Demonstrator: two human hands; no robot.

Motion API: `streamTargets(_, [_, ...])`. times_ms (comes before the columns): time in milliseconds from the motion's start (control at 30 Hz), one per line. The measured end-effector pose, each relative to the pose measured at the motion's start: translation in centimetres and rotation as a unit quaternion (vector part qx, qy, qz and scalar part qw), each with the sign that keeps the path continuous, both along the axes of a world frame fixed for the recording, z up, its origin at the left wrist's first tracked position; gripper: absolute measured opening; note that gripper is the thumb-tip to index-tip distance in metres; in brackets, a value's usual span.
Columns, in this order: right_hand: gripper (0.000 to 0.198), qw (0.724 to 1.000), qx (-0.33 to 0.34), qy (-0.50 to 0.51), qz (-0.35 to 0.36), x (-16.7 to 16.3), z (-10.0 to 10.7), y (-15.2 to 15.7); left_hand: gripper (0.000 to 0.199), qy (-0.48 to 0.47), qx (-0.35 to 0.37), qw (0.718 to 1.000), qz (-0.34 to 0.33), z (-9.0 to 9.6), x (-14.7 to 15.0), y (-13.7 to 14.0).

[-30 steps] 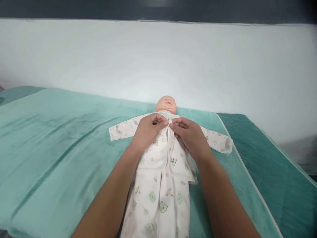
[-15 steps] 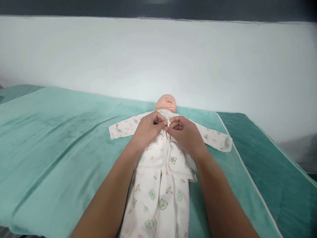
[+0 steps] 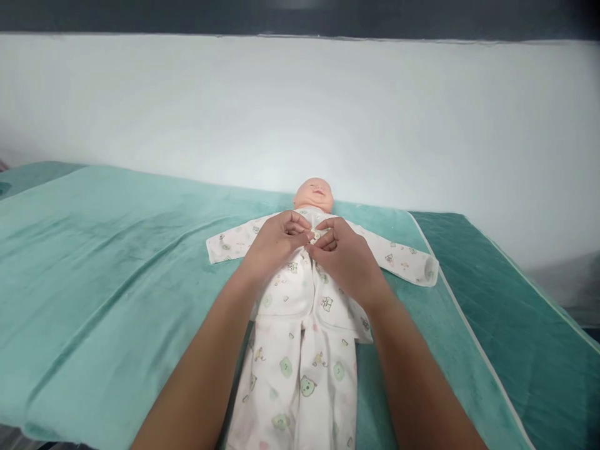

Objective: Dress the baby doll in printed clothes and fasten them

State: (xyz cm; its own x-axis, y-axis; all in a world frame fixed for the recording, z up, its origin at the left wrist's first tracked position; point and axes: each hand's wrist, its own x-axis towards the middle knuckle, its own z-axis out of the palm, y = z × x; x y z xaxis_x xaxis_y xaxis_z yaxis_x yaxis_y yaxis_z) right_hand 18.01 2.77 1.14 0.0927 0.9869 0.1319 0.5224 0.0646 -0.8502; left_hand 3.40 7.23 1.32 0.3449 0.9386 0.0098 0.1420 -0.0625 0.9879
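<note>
A baby doll lies on its back, dressed in a white long-sleeved shirt with small animal prints. Its matching trousers stretch towards me. At the upper chest, my left hand pinches the shirt's front edge between thumb and fingers. Opposite it, my right hand is closed with its fingertips on the other side of the opening. Between the fingertips a small pale button shows. Lower down, the two front edges lie close together. My fingers partly hide the cloth they grip.
Beneath the doll spreads a light green blanket with a few creases. A darker green cover shows at the right. Behind the doll's head rises a white wall, with a dark band above.
My fingertips have shifted slightly left and down along the shirt front. The button now shows between them. The doll stays in place.
</note>
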Motion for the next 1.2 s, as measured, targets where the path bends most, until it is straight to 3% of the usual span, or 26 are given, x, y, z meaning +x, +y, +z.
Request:
streamTargets(167, [0.019, 0.990, -0.035, -0.137, -0.019, -0.2, 1.4, -1.7, 0.015, 0.049, 0.061, 0.997, 0.001, 0.3, -0.5, -0.2])
streamTargets(333, [0.022, 0.939, -0.095, -0.331, 0.005, -1.2, 2.9, -3.7, 0.021, 0.102, 0.080, 0.990, -0.065, 1.1, -1.8, -0.3])
streamTargets(533, [0.018, 0.917, -0.113, -0.381, 0.036, -1.5, 3.3, -4.2, 0.022, 0.165, 0.078, 0.966, -0.183, 1.5, -2.9, -0.2])
streamTargets(733, [0.028, 0.948, -0.094, -0.291, 0.090, 0.7, 3.0, -3.2, 0.017, 0.186, 0.090, 0.958, -0.198, 1.2, -3.1, -0.1])
streamTargets(900, [0.029, 0.971, -0.128, -0.093, 0.177, 2.9, 2.5, -2.0, 0.021, 0.136, 0.062, 0.968, -0.202, 1.2, -3.5, 0.1])
streamTargets(1067, [0.028, 0.962, -0.092, 0.170, 0.196, 2.8, 1.2, -1.0, 0.017, 0.040, 0.039, 0.978, -0.199, 1.3, -3.2, -0.3])
streamTargets(1200, [0.026, 0.943, -0.084, 0.267, 0.179, 1.8, 0.0, -0.4, 0.020, -0.033, 0.004, 0.979, -0.199, 0.8, -2.7, -0.3])
